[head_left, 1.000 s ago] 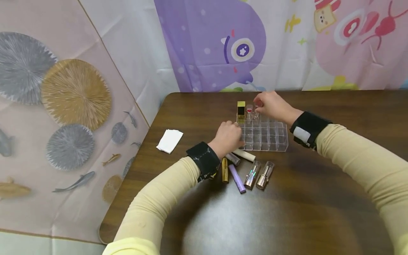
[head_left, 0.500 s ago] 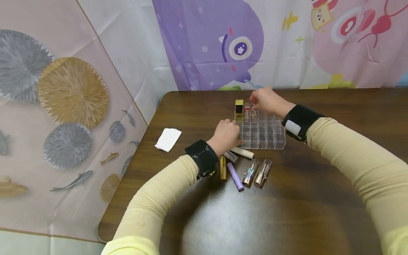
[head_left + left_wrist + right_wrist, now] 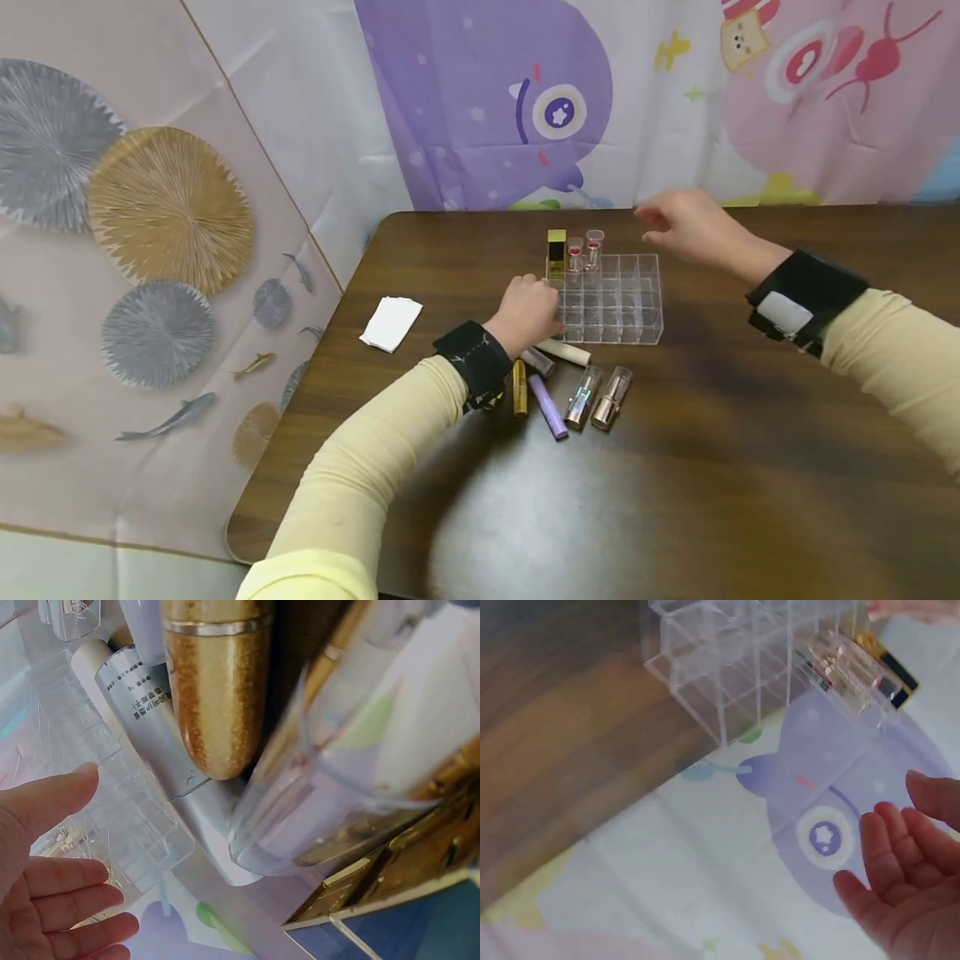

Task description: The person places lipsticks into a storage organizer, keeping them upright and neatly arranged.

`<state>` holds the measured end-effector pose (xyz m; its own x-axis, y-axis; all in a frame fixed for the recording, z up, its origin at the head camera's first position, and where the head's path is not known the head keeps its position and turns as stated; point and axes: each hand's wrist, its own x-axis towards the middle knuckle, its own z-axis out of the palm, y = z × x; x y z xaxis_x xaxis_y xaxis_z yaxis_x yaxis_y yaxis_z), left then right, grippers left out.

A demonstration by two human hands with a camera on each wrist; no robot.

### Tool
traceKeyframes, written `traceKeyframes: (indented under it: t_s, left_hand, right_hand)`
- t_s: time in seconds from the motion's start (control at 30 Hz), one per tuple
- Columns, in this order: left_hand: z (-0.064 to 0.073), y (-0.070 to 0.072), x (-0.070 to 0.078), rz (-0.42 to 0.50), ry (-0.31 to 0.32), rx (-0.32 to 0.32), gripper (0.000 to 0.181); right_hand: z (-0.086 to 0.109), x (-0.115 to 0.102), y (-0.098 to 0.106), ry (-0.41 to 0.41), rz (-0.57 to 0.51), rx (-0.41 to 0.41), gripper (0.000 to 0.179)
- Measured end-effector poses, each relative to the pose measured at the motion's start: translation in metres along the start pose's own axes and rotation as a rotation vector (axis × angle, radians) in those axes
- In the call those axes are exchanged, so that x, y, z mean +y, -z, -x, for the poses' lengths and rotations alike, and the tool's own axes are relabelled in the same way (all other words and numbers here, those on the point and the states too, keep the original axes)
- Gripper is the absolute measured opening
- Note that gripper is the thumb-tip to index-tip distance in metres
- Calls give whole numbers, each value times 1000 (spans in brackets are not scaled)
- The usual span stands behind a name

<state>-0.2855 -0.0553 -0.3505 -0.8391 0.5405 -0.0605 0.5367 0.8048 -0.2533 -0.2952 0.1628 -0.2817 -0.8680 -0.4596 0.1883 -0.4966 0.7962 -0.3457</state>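
A clear compartmented lipstick organizer (image 3: 611, 312) stands on the table. In its back row at the left, a gold-and-black lipstick (image 3: 556, 252) and two clear-capped lipsticks (image 3: 575, 257) with red showing stand upright. My left hand (image 3: 525, 312) is at the organizer's left side, its fingers loosely bent; in the left wrist view its thumb (image 3: 60, 796) is apart from the fingers, and whether it touches the organizer I cannot tell. My right hand (image 3: 697, 232) is in the air behind the organizer's right end. In the right wrist view that hand (image 3: 915, 877) is empty, fingers loosely curved.
In front of the organizer lie a cream tube (image 3: 567, 352), a grey-silver tube (image 3: 537, 361), a gold tube (image 3: 521, 390), a purple tube (image 3: 548, 408) and two clear-capped lipsticks (image 3: 611, 400). White paper (image 3: 391, 323) lies at the left. A patterned curtain (image 3: 480, 108) hangs behind the table.
My right hand has let go of the second clear-capped lipstick, which now stands in the back row, and has moved away to the right. My left hand stays by the organizer.
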Motion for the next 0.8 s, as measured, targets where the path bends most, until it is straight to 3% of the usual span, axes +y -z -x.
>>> traceKeyframes:
  t_s: [0.1, 0.2, 0.33, 0.43, 0.5, 0.8]
  left_hand:
    - [1, 1, -2, 8, -3, -4, 34]
    - [1, 2, -3, 16, -7, -9, 34]
    - [1, 1, -2, 20, -8, -18, 34]
    - [1, 1, -1, 20, -9, -16, 34]
    - [1, 0, -2, 22, -10, -12, 34]
    - [2, 0, -1, 13, -15, -2, 34]
  right_hand:
    - [20, -1, -12, 210, 28, 46, 25]
    - [42, -1, -37, 383, -5, 8, 26]
    - [66, 3, -76, 542, 6, -66, 32]
    - [74, 8, -96, 639, 28, -83, 35]
    - [74, 11, -104, 679, 28, -84, 36]
    - [71, 16, -116, 680, -54, -113, 29]
